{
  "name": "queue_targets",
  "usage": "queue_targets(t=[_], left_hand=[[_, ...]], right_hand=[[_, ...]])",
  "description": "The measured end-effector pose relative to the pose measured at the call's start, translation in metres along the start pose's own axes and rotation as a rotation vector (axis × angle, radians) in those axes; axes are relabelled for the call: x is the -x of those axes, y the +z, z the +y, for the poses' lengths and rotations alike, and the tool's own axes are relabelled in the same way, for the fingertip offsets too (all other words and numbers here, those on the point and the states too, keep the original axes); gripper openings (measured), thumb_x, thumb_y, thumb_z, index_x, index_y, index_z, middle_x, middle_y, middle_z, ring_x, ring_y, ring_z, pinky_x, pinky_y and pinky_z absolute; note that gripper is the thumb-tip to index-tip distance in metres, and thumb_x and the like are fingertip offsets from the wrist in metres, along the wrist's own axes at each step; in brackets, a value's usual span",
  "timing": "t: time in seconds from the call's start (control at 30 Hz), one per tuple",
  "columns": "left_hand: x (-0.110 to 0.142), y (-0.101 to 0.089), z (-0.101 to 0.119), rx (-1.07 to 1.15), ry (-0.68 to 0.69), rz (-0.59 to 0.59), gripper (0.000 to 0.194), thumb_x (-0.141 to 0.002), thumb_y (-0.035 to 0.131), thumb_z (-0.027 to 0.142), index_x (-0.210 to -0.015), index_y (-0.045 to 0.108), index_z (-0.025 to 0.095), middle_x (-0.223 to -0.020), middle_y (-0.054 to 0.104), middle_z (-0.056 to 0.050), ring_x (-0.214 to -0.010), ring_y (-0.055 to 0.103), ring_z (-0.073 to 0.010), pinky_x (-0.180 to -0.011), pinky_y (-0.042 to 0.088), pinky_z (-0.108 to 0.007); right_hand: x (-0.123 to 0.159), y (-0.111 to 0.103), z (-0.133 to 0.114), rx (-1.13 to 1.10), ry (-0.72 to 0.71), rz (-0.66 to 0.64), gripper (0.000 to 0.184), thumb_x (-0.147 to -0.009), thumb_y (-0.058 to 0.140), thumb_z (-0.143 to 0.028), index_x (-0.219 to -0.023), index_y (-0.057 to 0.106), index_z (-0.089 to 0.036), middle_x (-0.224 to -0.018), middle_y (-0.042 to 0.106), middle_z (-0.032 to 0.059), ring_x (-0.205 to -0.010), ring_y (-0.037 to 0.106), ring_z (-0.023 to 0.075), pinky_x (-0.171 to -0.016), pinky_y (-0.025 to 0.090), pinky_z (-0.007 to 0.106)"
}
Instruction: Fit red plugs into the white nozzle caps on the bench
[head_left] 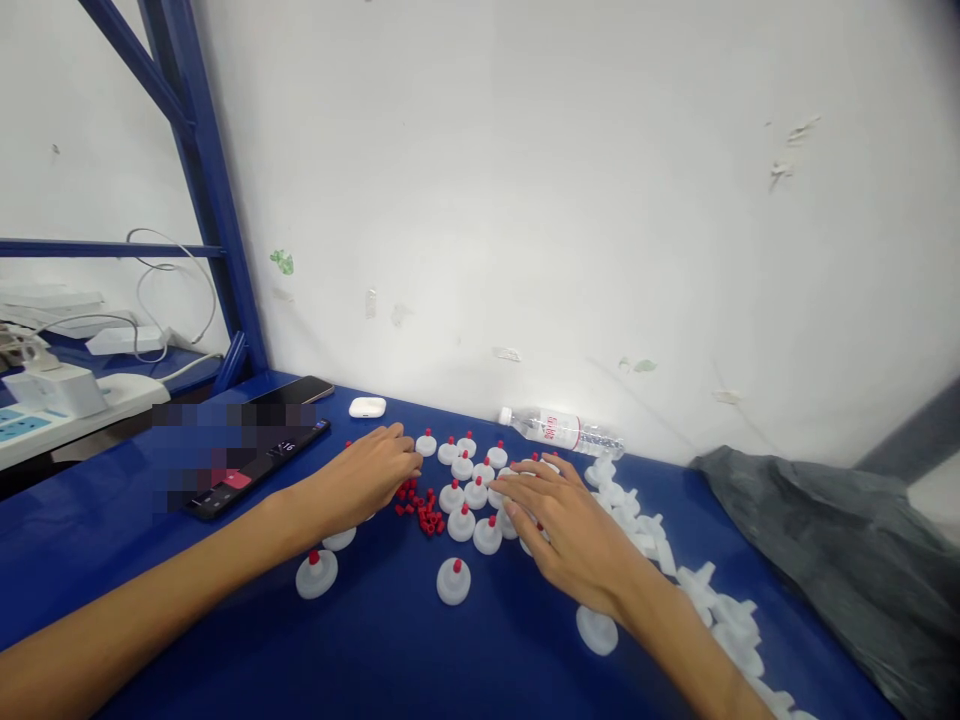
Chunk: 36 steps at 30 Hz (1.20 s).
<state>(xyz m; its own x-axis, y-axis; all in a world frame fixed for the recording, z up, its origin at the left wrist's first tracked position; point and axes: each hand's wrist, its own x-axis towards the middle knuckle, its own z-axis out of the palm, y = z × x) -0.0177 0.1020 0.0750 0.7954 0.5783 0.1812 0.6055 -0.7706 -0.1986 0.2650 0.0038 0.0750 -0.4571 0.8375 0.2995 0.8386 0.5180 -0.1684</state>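
The work looks part done: a cluster of white lids [461, 523] stands mid-table, the visible spouts tipped in red; one tipped lid [454, 581] sits alone in front, another [316, 574] just beyond the left forearm; loose red caps [429, 520] lie heaped between the hands, and a long trail of bare spouts [645, 530] runs down the right side, so a good share seems left; a white disc [597, 631] lies by the right wrist, its top partly hidden, so I cannot tell whether it is tipped.

The left hand [375, 468] is bent over the far edge of the red heap, fingers curled; its fingertips are hidden, so I cannot tell whether it grips anything; the right hand [562, 515] is palm down over the lids, fingers loosely spread, with no grip showing.

The lids are cloudy, matte plastic, round and broad at the base, narrowing to a spout; the caps are small, stubby cylinders; the table [375, 650] is smooth blue; the bottle [562, 428] is clear and ribbed, on its side by the wall; the dark sheet [817, 560] at right is dull and creased.
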Motion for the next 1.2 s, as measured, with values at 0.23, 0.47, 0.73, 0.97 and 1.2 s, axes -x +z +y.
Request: queue_targets(t=[0.23, 0.47, 0.73, 0.97, 1.2], left_hand=[[-0.001, 0.007, 0.002, 0.021, 0.005, 0.015, 0.024, -0.105, 0.062, 0.013, -0.083, 0.068, 0.019, -0.087, 0.073, -0.006, -0.083, 0.060, -0.0257, -0.081, 0.039, -0.040], [-0.001, 0.013, 0.001, 0.018, 0.022, 0.065, 0.023, -0.098, 0.060, 0.000, -0.086, 0.066, 0.019, -0.086, 0.071, -0.005, -0.083, 0.061, -0.0261, -0.080, 0.040, -0.039], [-0.002, 0.004, 0.008, 0.016, 0.017, 0.231, 0.021, -0.101, 0.055, 0.005, -0.092, 0.066, 0.020, -0.079, 0.069, -0.002, -0.072, 0.061, -0.0234, -0.068, 0.041, -0.034], [-0.003, 0.002, 0.011, 0.019, 0.108, 0.420, 0.024, -0.106, 0.045, 0.009, -0.113, 0.067, 0.017, -0.105, 0.076, -0.009, -0.086, 0.069, -0.0247, -0.077, 0.053, -0.038], [-0.003, 0.000, 0.019, 0.103, 0.156, 0.618, 0.028, -0.112, 0.037, 0.015, -0.117, 0.065, 0.019, -0.104, 0.077, -0.006, -0.088, 0.072, -0.0218, -0.079, 0.059, -0.036]], right_hand=[[-0.001, -0.004, 0.002, 0.040, 0.004, 0.052, 0.041, -0.114, 0.035, -0.029, -0.131, 0.073, -0.029, -0.134, 0.075, -0.0002, -0.136, 0.060, 0.0246, -0.125, 0.031, 0.054], [0.006, -0.031, 0.047, 0.307, 0.419, 0.288, 0.044, -0.113, 0.031, -0.030, -0.110, 0.073, -0.018, -0.107, 0.078, 0.0146, -0.107, 0.069, 0.0326, -0.103, 0.044, 0.053], [0.020, -0.008, 0.092, 0.413, 0.703, 0.114, 0.015, -0.103, 0.067, -0.029, -0.112, 0.073, -0.018, -0.090, 0.074, 0.0026, -0.092, 0.072, 0.0235, -0.093, 0.052, 0.043], [0.018, -0.003, 0.096, 0.376, 0.762, 0.088, 0.022, -0.107, 0.067, -0.038, -0.114, 0.071, -0.017, -0.100, 0.073, 0.0029, -0.094, 0.072, 0.0213, -0.094, 0.058, 0.045], [0.014, -0.006, 0.088, 0.208, 0.609, 0.264, 0.018, -0.110, 0.060, -0.033, -0.110, 0.067, -0.016, -0.095, 0.072, 0.0016, -0.083, 0.072, 0.0182, -0.080, 0.060, 0.036]])
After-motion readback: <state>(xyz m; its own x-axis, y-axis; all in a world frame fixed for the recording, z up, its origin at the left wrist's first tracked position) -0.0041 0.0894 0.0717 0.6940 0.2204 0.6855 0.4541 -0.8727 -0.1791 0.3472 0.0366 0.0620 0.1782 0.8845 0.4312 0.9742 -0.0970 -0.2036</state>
